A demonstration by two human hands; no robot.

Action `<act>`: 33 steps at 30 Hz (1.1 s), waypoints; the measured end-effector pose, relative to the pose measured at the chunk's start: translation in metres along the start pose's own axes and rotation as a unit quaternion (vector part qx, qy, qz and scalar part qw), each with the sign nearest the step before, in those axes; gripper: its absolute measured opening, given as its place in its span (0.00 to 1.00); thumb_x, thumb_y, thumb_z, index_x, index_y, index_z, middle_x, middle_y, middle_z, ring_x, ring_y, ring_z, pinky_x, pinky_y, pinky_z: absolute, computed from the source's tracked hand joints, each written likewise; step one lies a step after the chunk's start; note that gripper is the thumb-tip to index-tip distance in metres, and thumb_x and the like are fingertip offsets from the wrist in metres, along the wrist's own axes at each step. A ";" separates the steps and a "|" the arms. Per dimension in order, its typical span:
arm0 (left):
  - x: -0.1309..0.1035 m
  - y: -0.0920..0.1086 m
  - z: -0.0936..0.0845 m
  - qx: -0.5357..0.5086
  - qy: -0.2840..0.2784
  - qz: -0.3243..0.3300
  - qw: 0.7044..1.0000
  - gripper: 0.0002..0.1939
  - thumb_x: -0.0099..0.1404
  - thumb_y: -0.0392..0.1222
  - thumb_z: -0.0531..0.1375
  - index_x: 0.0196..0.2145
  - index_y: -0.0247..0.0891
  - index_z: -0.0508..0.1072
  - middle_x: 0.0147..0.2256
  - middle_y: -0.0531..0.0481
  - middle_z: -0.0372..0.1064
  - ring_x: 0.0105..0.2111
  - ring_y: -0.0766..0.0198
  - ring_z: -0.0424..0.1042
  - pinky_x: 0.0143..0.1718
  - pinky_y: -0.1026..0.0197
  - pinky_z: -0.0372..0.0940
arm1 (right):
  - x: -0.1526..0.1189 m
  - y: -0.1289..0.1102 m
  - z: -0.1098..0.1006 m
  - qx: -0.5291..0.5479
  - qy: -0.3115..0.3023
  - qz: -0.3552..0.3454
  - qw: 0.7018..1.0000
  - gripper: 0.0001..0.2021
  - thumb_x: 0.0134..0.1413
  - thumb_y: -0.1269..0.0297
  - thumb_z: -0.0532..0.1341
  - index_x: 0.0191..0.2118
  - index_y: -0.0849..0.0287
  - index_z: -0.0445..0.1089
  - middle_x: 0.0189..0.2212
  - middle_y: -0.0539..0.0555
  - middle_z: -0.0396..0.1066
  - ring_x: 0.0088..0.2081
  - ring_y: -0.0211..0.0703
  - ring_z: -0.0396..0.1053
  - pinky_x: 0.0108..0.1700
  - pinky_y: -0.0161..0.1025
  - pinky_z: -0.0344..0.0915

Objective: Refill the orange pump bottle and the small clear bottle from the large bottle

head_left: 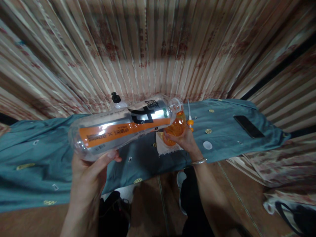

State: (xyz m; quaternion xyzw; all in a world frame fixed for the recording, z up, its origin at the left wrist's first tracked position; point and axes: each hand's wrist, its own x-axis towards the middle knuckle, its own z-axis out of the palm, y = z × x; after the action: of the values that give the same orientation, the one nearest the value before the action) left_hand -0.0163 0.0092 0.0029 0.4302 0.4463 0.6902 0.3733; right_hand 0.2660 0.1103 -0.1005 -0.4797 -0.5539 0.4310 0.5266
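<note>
My left hand (92, 169) is closed under the base of a large clear plastic bottle (111, 131) with an orange and black label. The bottle lies nearly level, its mouth at the top of a smaller orange see-through bottle (178, 126). Around that orange bottle my right hand (184, 140) is wrapped, a bangle on the wrist. Under it lies a small pale cloth (161, 148). Just right of the hand is an orange and white pump top (190, 121) with a thin tube. Whether liquid flows between the bottles I cannot tell.
A green-blue patterned cloth (138, 164) covers the narrow table. On it are a white round disc (207, 145), a black phone (248, 126) and, behind the big bottle, a container with a black pump top (115, 97). Pleated curtains (148, 49) hang close behind.
</note>
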 end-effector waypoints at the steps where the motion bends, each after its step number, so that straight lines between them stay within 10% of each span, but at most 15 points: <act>1: 0.000 0.000 0.001 -0.002 0.002 -0.001 1.000 0.20 0.45 0.38 0.80 0.37 0.37 0.84 0.29 0.50 0.80 0.22 0.64 0.75 0.19 0.66 0.72 | 0.000 0.000 0.000 0.003 -0.001 0.001 1.000 0.37 0.39 0.54 0.83 0.57 0.55 0.74 0.51 0.58 0.85 0.54 0.59 0.84 0.60 0.53 0.81; 33: 0.000 -0.001 -0.001 -0.007 -0.015 0.016 1.000 0.18 0.48 0.40 0.81 0.37 0.38 0.85 0.28 0.51 0.80 0.22 0.65 0.76 0.20 0.65 0.74 | 0.001 0.004 -0.002 -0.010 -0.007 -0.012 1.000 0.37 0.39 0.50 0.83 0.56 0.54 0.75 0.51 0.58 0.85 0.54 0.62 0.84 0.60 0.56 0.82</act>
State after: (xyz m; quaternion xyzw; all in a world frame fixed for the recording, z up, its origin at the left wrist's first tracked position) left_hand -0.0173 0.0094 0.0015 0.4449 0.4284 0.6930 0.3719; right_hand 0.2681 0.1118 -0.1042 -0.4751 -0.5676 0.4228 0.5228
